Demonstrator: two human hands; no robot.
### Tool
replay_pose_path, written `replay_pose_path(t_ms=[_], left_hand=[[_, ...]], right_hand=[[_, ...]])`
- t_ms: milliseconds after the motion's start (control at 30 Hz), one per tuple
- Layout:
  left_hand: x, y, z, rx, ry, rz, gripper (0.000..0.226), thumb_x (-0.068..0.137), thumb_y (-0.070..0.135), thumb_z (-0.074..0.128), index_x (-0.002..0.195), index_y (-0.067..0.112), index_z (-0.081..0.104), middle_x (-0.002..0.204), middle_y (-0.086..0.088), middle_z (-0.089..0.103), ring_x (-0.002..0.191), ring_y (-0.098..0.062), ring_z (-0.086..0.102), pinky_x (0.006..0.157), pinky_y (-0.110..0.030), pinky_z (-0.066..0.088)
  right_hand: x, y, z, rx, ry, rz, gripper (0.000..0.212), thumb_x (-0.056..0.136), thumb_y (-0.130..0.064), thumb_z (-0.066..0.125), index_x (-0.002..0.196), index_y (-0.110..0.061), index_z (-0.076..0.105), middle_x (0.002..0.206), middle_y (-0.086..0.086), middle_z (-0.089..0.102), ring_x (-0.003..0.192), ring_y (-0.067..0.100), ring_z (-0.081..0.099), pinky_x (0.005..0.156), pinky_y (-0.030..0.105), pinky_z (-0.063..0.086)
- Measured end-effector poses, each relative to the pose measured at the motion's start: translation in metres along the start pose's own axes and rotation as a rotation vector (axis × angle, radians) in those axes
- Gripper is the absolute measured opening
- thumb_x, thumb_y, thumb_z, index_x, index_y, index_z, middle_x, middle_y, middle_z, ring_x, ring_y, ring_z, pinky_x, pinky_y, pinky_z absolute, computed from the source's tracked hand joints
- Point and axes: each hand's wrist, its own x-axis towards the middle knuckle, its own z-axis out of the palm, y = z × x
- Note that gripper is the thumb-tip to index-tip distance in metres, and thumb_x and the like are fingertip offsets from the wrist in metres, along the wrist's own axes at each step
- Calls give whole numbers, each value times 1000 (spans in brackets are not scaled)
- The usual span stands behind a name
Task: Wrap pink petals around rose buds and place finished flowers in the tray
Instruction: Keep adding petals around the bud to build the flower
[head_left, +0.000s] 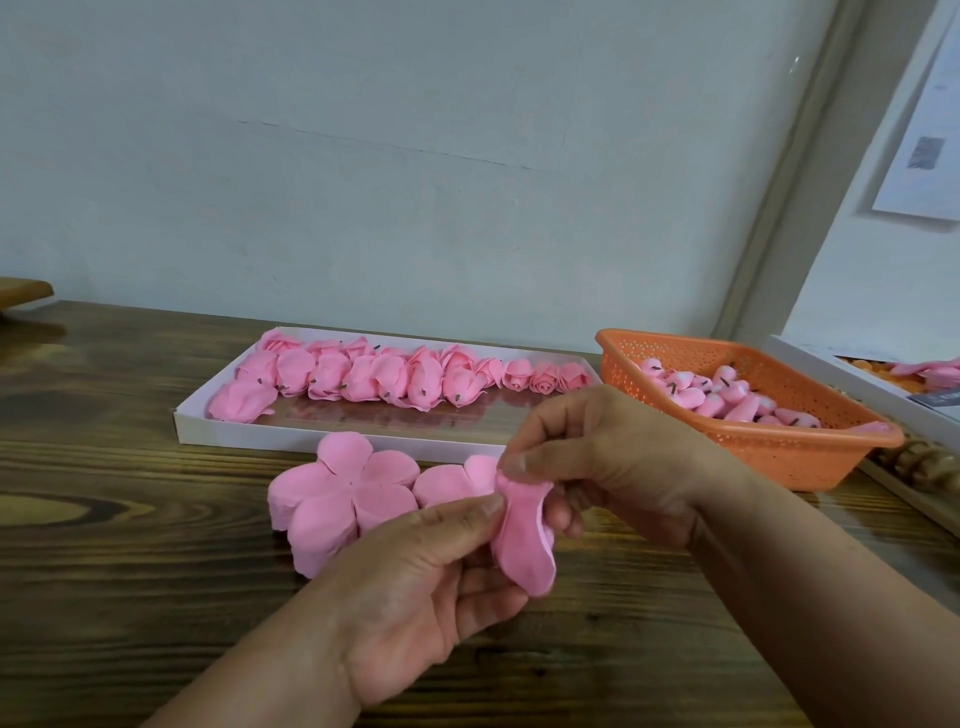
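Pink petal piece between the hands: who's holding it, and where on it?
Both hands. The left hand pinches the pink petal piece at its left edge, thumb on top; the right hand pinches its upper end.

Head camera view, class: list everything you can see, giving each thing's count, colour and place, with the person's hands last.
table: one, dark wood, under everything
tray: one, white, centre back
finished flowers: a row, too crowded to count, pink, in the tray
petal stacks: two, pink, in front of the tray
basket: one, orange, right of the tray
rose buds: many, pink, in the basket
petal piece: one, pink, held between both hands
left hand: pinches the petal piece
right hand: pinches its top
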Motion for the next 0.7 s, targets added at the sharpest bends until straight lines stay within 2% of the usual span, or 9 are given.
replay_pose_path(t_ms=[67,133,200,267,300,367,400,533,700], left_hand=[[0,2,0,-41,40,20,26,75,18,64,87,0,77,79,-16,71,56,-18,68,43,-23,54],[0,5,-2,-78,78,61,22,78,15,63,83,-2,77,77,-17,71,55,-20,68,42,-24,53],[-1,8,-2,-70,90,114,22,80,14,61,77,0,77,74,-17,70,56,-20,69,44,-24,54],[-1,9,-1,-59,85,153,24,82,15,58,79,-1,77,76,-16,71,61,-23,69,49,-26,55],[0,9,0,-44,76,165,26,85,16,57,87,-3,75,80,-17,71,68,-26,68,53,-28,55],[1,7,2,-6,88,177,34,90,19,56,105,-9,67,86,-20,67,84,-35,60,60,-31,53],[2,7,2,-3,94,183,35,89,19,56,107,-10,65,86,-22,67,84,-37,59,58,-30,54],[0,6,3,24,90,170,20,83,16,60,86,2,75,77,-16,70,62,-21,68,54,-27,58],[-2,9,3,65,53,158,23,77,21,61,68,6,76,73,-16,70,64,-25,70,63,-32,61]], right_hand=[[-5,2,1,13,145,-68,16,84,-13,64,81,3,65,72,33,58,39,15,52,39,23,42],[-16,9,6,-92,435,-237,23,83,-29,66,74,-8,66,60,17,62,40,11,51,42,22,42],[-33,19,19,-262,673,-435,36,77,-46,68,62,-14,60,52,6,54,41,3,44,42,16,35],[-45,32,37,-378,689,-513,41,65,-57,68,61,-17,58,55,-1,49,45,4,42,44,14,31],[-47,39,44,-436,665,-514,42,60,-60,68,62,-19,58,58,-5,48,48,4,43,45,13,32],[-46,49,52,-580,663,-524,38,60,-59,66,66,-22,61,65,-13,47,55,2,44,48,16,36],[-44,50,53,-631,676,-530,34,63,-56,64,68,-22,62,68,-14,48,57,1,44,48,20,39],[-40,46,49,-674,688,-640,14,80,-35,60,74,-23,64,74,-11,52,61,0,44,46,30,44],[-39,41,40,-771,680,-742,15,82,-15,63,69,-8,65,73,0,55,66,20,55,51,36,48]])
